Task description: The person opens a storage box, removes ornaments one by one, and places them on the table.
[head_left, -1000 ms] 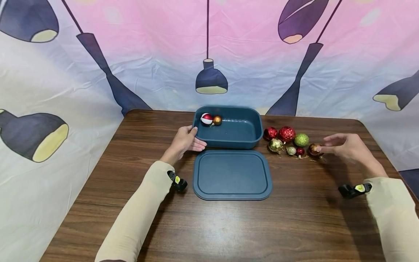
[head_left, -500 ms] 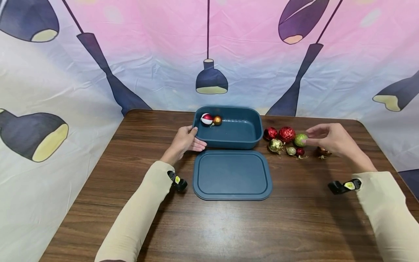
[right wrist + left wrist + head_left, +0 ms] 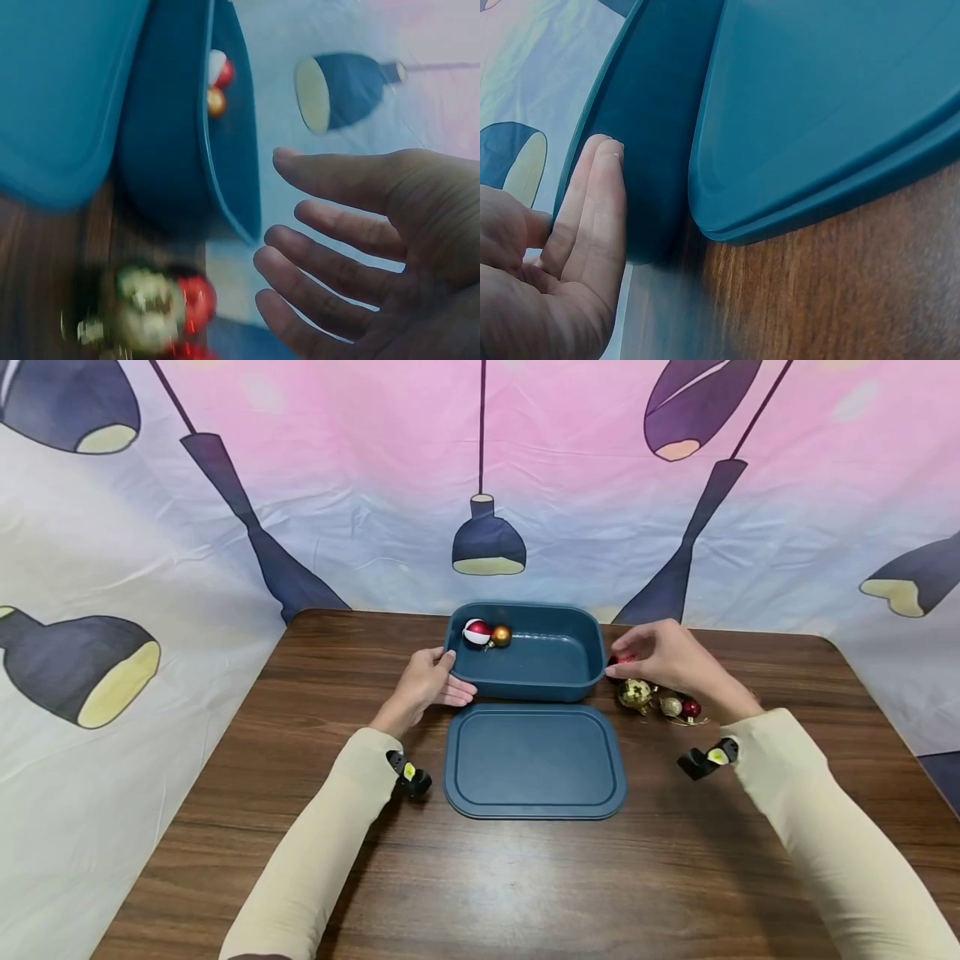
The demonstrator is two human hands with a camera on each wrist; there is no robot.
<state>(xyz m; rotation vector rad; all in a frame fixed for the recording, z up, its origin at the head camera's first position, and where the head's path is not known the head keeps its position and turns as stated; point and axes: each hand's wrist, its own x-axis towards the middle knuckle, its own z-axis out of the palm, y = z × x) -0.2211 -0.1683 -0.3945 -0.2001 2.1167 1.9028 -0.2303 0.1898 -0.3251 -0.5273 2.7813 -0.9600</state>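
Observation:
My left hand (image 3: 426, 683) rests at the near left corner of a dark teal box (image 3: 525, 689). Its straight fingers lie along the front wall, with the thumb at the rim. Inside the box are a red-and-white bauble (image 3: 477, 632) and a copper-gold bauble (image 3: 501, 636). My right hand (image 3: 670, 657) hovers beside the box's right end, over the loose baubles. In the right wrist view its fingers (image 3: 326, 266) are spread and hold nothing. Below it show a red bauble (image 3: 196, 300), a shiny gold-green bauble (image 3: 635, 694), a small gold glitter bauble (image 3: 671, 707) and a small dark red one (image 3: 692, 709). Other baubles are hidden behind it.
A flat teal lid (image 3: 535, 762) lies on the wooden table (image 3: 517, 885), just in front of the box. A printed cloth with lamp shapes (image 3: 397, 477) hangs behind the table's far edge.
My right hand has moved left, from the brown bauble past the green one to the box's right end. The brown bauble was left on the table. My left hand stays at the box corner.

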